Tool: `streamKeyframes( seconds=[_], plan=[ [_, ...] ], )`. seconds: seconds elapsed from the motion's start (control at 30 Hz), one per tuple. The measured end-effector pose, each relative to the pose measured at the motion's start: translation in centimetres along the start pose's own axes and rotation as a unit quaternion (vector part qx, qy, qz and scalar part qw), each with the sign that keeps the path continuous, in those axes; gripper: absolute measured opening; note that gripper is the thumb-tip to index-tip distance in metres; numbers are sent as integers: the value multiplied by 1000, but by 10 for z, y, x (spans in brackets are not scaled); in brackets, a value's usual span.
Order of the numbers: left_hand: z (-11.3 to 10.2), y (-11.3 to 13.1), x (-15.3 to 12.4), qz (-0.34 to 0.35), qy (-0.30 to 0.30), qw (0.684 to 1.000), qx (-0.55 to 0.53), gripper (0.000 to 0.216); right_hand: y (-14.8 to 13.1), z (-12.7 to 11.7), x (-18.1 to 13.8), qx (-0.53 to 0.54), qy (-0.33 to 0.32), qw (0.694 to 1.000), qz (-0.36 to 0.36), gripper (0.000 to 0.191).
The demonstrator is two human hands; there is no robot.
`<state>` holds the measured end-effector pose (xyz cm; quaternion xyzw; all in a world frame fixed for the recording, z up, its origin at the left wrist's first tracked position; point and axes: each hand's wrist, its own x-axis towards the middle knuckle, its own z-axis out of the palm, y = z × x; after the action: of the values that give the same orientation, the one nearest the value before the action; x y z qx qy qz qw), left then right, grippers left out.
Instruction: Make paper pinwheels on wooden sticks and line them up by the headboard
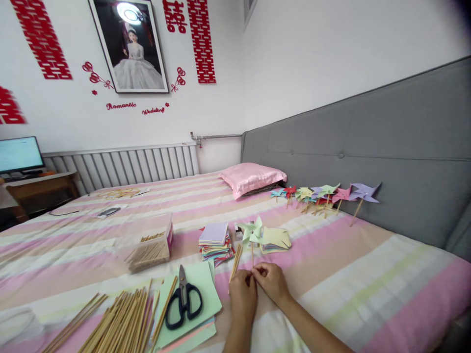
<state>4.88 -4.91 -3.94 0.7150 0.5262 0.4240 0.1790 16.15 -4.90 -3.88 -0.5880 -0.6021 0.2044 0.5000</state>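
At the far left a monitor (21, 154) stands at a wooden table (42, 181). A radiator (125, 169) runs along the white wall, below a framed photo (138, 73) and red cutouts (200, 44). On the striped bed sheet (73, 255) lie loose sticks (117, 321), a clear box (170, 238) of more sticks, scissors (182, 299) on green paper (206, 289) and a stack of paper squares (214, 234). The left hand (243, 293) and right hand (273, 282) both pinch the stick of a pale green pinwheel (252, 232), upright near the paper. Behind is a pink pillow (253, 178); rightward, a row of pinwheels (327, 191) stands by the grey headboard (368, 142).
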Motion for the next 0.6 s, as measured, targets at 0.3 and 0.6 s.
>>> streamKeyframes(
  seconds=[0.3, 0.6],
  plan=[
    [0, 0, 1, -7, -2, 1000, 8, 16, -1, 0, 0, 2, -1, 1000, -1, 24],
    [0, 0, 1, -4, -2, 1000, 15, 16, 0, 0, 0, 2, -4, 1000, -1, 23]
  ],
)
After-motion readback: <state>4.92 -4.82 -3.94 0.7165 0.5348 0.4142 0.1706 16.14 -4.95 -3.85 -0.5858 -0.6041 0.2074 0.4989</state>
